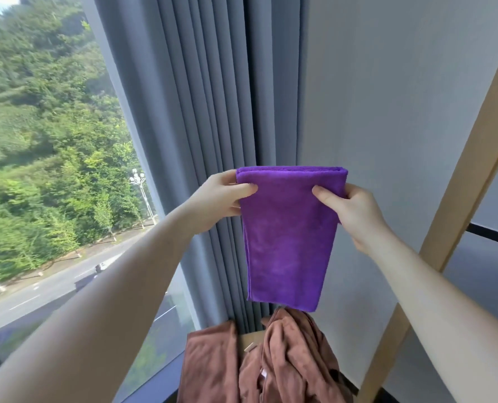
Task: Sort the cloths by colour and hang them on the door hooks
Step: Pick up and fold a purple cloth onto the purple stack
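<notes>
One wide-angle camera, head-mounted, faces forward and slightly down. The left hand (pixel 218 199) and right hand (pixel 358 210) hold the cloth (pixel 291 242) near the lens at frame centre. The window (pixel 53 141) lies at left, the wall (pixel 387 97) at right.

Your left hand (pixel 217 197) and right hand (pixel 355 210) hold a purple cloth (pixel 289 239) up in front of you, folded over at the top, each hand pinching a side near the fold with thumb on the near face. The cloth hangs straight down, its lower edge just above brown cloths (pixel 271 362) draped over a pale wooden rack (pixel 462 181). One brown cloth hangs flat at left, the other is bunched at right. Grey curtain (pixel 201 112) behind, grey wall (pixel 387 97) to its right. Window (pixel 47 170) at left: wooded slope, a road (pixel 44 289), a street lamp.
</notes>
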The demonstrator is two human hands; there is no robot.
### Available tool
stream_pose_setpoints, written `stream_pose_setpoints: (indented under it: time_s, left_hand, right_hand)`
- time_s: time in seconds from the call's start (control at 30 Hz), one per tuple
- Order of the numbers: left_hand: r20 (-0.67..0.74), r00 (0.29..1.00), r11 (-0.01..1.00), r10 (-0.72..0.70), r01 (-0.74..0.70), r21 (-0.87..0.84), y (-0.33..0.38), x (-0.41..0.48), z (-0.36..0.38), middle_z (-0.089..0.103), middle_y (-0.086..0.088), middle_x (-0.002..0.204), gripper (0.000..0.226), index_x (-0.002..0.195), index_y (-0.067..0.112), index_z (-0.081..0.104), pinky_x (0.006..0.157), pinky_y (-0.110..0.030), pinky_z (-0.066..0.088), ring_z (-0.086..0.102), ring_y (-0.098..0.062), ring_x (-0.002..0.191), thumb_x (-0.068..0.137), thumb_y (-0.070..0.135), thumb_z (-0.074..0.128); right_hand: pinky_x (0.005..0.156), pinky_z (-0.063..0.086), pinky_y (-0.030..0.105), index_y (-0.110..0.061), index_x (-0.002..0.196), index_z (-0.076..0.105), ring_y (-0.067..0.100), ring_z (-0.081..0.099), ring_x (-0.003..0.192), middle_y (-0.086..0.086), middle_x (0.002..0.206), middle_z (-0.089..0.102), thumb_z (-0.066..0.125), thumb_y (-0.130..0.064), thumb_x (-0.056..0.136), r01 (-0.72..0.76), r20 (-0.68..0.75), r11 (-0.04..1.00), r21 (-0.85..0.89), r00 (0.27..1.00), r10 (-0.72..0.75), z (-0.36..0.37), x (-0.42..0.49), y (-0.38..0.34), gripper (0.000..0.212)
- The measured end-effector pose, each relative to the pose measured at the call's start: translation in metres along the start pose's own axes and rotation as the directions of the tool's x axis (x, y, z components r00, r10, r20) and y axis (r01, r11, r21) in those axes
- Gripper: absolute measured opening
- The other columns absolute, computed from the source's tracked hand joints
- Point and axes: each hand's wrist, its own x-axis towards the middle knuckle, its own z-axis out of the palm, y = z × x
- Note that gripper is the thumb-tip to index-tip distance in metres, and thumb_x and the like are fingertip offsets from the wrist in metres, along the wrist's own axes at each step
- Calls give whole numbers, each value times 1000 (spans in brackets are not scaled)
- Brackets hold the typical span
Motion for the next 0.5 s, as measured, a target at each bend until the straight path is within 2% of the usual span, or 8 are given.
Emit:
stream_pose_setpoints:
  time_s: [0.1, 0.2, 0.33, 0.5]
  left_hand:
    - [-134, 991, 997, -13, 3, -78, -25, -24, 2, 77, -3, 108, 21, 119, 16, 70, 82, -38, 61, 75, -21, 94, 101, 11, 62]
    - [-202, 979, 998, -32, 19, -67, -42, -50, -8, 77, -7, 106, 21, 121, 12, 69, 86, -42, 62, 74, -22, 91, 101, 12, 62]
    - [-193, 979, 996, -63, 51, -69, -58, -90, -26, 76, -11, 113, 23, 123, 11, 68, 86, -42, 62, 73, -24, 96, 101, 12, 62]
    - [-153, 980, 989, -129, 117, -87, -90, -141, -47, 76, -8, 115, 20, 119, 18, 70, 93, -45, 60, 73, -23, 101, 100, 13, 63]
  right_hand:
    - [76, 55, 32, -20, 86, 75, 12, 72, 79, -10, 83, 78, 77, -29, 90, -47, 60, 999, 9, 997, 47, 16, -9, 16, 10]
    - [83, 57, 35, -22, 86, 76, 14, 73, 86, -9, 88, 79, 78, -29, 89, -82, 114, 997, 13, 990, 80, 33, -24, 28, 7]
    - [80, 55, 31, -23, 90, 78, 12, 74, 88, -7, 95, 80, 77, -26, 90, -109, 191, 994, 9, 976, 105, 56, -53, 43, 4]
    - [91, 57, 36, -22, 97, 79, 14, 74, 98, -5, 102, 80, 78, -27, 89, -130, 233, 991, -38, 963, 135, 82, -98, 66, 10]
